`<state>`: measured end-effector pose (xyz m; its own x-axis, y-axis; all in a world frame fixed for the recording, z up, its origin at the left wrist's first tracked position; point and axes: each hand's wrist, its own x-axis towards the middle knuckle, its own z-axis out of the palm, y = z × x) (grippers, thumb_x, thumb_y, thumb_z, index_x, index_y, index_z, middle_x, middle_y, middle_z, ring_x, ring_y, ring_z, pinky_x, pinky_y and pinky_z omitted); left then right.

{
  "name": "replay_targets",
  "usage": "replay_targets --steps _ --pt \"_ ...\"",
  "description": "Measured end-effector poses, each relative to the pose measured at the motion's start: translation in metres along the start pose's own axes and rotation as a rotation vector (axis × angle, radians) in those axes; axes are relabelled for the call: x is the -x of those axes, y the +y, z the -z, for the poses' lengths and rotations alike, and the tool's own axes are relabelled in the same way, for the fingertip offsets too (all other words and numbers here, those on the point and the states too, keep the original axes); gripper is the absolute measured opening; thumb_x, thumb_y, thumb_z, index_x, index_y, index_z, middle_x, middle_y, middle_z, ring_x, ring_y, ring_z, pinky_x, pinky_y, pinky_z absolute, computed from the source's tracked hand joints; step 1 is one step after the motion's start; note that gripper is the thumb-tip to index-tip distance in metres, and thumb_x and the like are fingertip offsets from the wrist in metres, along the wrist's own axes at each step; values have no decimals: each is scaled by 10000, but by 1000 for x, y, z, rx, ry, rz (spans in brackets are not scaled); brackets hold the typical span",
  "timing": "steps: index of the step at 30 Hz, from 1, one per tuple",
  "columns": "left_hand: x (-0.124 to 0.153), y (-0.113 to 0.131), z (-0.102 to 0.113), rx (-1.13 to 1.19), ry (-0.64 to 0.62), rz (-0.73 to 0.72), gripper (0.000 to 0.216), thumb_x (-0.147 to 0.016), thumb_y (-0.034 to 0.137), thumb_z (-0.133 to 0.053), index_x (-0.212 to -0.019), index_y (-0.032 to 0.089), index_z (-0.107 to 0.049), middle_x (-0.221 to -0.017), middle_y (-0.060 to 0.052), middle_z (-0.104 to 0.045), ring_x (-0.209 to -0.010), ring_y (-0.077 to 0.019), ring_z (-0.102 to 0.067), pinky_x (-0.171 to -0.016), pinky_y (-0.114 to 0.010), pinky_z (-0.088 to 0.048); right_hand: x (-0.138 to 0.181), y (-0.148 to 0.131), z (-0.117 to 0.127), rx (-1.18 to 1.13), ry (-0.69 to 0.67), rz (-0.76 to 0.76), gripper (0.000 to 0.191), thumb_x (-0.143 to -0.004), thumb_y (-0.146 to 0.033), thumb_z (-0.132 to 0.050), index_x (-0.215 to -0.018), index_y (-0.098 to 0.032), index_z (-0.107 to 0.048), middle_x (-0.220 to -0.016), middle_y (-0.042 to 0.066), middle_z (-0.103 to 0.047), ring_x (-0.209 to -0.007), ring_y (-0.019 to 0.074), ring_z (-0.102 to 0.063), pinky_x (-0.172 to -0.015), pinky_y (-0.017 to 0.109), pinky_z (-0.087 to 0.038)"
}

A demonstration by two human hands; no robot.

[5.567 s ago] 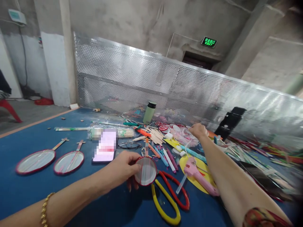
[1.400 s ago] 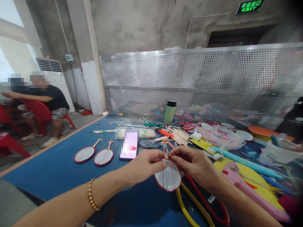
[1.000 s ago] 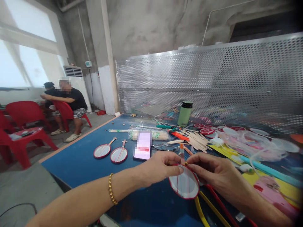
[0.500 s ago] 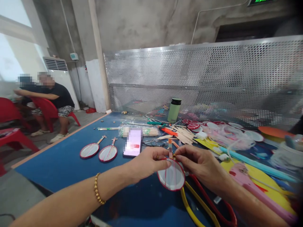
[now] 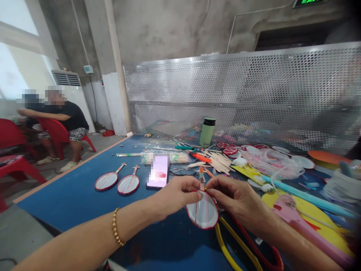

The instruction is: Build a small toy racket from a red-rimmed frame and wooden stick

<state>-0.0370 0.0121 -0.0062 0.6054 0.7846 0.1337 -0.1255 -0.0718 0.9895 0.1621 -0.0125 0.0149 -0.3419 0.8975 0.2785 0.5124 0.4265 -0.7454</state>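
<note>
A small white oval disc with a red rim (image 5: pixel 202 211) and a wooden stick handle is held just above the blue table (image 5: pixel 84 195). My left hand (image 5: pixel 176 194) pinches its upper left rim. My right hand (image 5: pixel 235 195) pinches the top of the rim by the stick, fingers pressed together. Thin red strands cross the disc's face. Two finished red-rimmed discs with stick handles (image 5: pixel 117 182) lie to the left on the table.
A phone (image 5: pixel 158 175), a green bottle (image 5: pixel 207 132), loose wooden sticks (image 5: pixel 218 161), a pink glue gun (image 5: pixel 299 222) and red-and-yellow scissors (image 5: pixel 245 248) crowd the table. A perforated metal screen (image 5: pixel 239 98) backs it. People sit on red chairs (image 5: pixel 56 130) at left.
Five seconds ago my right hand reached far across the table; it has come back to the disc. Over the last second both hands stay pinched on the disc while the view swings.
</note>
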Motion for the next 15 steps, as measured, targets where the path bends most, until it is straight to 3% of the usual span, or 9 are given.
replay_targets --steps 4,11,15 --pt "-1 -2 2 -94 30 -5 118 -813 202 -654 -893 137 -594 -668 51 -493 -616 -91 -379 -594 -234 -259 0 3 1 82 -15 20 227 -963 -360 -521 -833 -212 -633 -705 -25 -616 -632 119 -512 -582 250 -387" --pt "0 -6 2 -311 61 -89 46 -822 164 -574 -868 160 -572 -675 48 -462 -631 -108 -382 -590 -233 -293 1 -2 -1 166 -4 73 216 -974 -326 -508 -802 -216 -580 -744 -22 -587 -684 129 -513 -618 256 -379" --pt "0 -8 1 -399 119 -118 71 -803 153 -565 -869 165 -590 -736 29 -532 -684 -123 -452 -622 -235 -338 1 2 -9 178 40 117 213 -1001 -302 -460 -821 -217 -536 -785 -8 -573 -696 137 -514 -628 272 -387"
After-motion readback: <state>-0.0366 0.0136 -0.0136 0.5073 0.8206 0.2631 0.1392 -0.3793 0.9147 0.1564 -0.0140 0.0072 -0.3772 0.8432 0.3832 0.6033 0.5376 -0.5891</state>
